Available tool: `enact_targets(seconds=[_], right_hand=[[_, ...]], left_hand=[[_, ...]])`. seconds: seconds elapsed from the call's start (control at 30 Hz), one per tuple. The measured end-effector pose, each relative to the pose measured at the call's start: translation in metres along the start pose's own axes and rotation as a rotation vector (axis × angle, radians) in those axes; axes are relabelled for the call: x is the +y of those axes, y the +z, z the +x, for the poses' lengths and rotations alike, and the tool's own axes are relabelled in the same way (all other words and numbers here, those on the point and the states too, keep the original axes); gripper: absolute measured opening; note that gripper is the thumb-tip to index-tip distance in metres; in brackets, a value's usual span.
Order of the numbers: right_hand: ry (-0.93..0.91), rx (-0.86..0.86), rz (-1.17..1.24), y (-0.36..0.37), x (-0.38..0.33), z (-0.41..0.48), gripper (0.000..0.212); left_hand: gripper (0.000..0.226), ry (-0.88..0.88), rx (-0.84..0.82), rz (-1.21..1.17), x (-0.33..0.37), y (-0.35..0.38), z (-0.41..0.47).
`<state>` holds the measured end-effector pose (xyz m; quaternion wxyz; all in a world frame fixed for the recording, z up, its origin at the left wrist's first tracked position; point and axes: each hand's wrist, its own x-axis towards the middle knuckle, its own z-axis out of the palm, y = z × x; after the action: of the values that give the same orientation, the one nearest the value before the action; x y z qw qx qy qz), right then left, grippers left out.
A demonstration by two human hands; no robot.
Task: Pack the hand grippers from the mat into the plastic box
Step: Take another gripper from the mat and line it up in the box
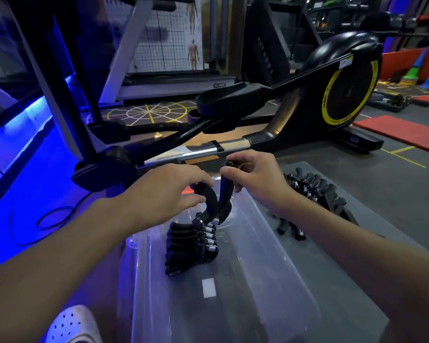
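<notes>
Beside your white clog [70, 325], the plastic box [270, 246] held a row of grippers [191, 246]; your left hand [169, 191] and right hand [255, 179] each pinched a handle of one hand gripper [218, 201], upright, spring down, above that row's far end.

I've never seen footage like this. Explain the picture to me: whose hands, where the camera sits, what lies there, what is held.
No machine works here: a person's two bare hands do, filmed by one camera on their head, looking down. The left hand and right hand each grip a curved black handle of a spring hand gripper over a clear plastic box; whether that is one gripper or two, I cannot tell. A row of black hand grippers stands inside. A pile of black grippers lies on the grey mat. Behind stands a black exercise machine with a yellow ring.
</notes>
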<state>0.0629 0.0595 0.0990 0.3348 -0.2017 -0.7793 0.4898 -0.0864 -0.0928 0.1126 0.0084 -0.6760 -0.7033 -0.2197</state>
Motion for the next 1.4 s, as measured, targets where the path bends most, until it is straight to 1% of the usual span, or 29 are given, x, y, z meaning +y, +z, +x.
enact_targets(seconds=[0.13, 0.2, 0.27, 0.37, 0.5, 0.6, 0.7, 0.73, 0.8, 0.87, 0.93, 1.03, 1.1, 1.27, 1.33, 1.4], right_hand=[[0.03, -0.042, 0.002, 0.004, 0.004, 0.0, 0.029], [0.042, -0.069, -0.003, 0.004, 0.006, -0.002, 0.026], [0.051, -0.098, -0.051, 0.005, 0.011, -0.004, 0.028], [0.051, -0.127, -0.154, 0.007, 0.016, -0.008, 0.03], [0.053, -0.195, -0.125, 0.01, 0.014, -0.016, 0.01], [0.053, -0.245, -0.103, 0.012, 0.011, -0.022, 0.015], [0.051, -0.299, -0.068, 0.012, 0.011, -0.026, 0.014], [0.055, -0.303, -0.055, 0.011, 0.012, -0.026, 0.018], [0.056, -0.285, -0.057, 0.011, 0.014, -0.026, 0.025], [0.041, -0.236, -0.089, 0.012, 0.016, -0.025, 0.021], [0.011, -0.189, -0.128, 0.013, 0.019, -0.025, 0.017], [-0.018, -0.166, -0.178, 0.011, 0.022, -0.024, 0.013], [-0.007, -0.164, -0.211, 0.009, 0.023, -0.023, 0.012], [0.004, -0.208, -0.295, 0.008, 0.027, -0.023, 0.012], [-0.003, -0.208, -0.309, 0.009, 0.029, -0.023, 0.012], [-0.008, -0.208, -0.32, 0.01, 0.033, -0.021, 0.014]], left_hand=[[0.029, 0.026, -0.007, 0.035, -0.005, -0.003, 0.001], [0.028, 0.017, -0.027, 0.021, -0.006, -0.003, 0.0], [0.025, -0.009, -0.023, 0.001, -0.007, -0.003, -0.001], [0.02, -0.073, 0.038, -0.024, -0.006, -0.004, -0.002], [0.032, -0.214, 0.174, -0.002, -0.007, -0.007, -0.004], [0.036, -0.294, 0.231, 0.021, -0.005, -0.009, -0.004], [0.034, -0.362, 0.27, 0.002, -0.005, -0.009, -0.004], [0.034, -0.383, 0.276, -0.016, -0.006, -0.009, -0.004], [0.036, -0.42, 0.286, -0.04, -0.006, -0.008, -0.004], [0.037, -0.442, 0.291, -0.033, -0.006, -0.008, -0.005], [0.032, -0.43, 0.261, -0.041, -0.004, -0.008, -0.006], [0.019, -0.337, 0.167, -0.107, -0.006, -0.008, -0.01], [0.019, -0.3, 0.109, -0.125, -0.008, -0.008, -0.013], [0.014, -0.241, -0.009, -0.037, -0.007, -0.004, -0.014], [0.01, -0.237, -0.027, -0.01, -0.006, -0.003, -0.012], [0.011, -0.25, -0.013, -0.028, -0.007, -0.002, -0.01]])
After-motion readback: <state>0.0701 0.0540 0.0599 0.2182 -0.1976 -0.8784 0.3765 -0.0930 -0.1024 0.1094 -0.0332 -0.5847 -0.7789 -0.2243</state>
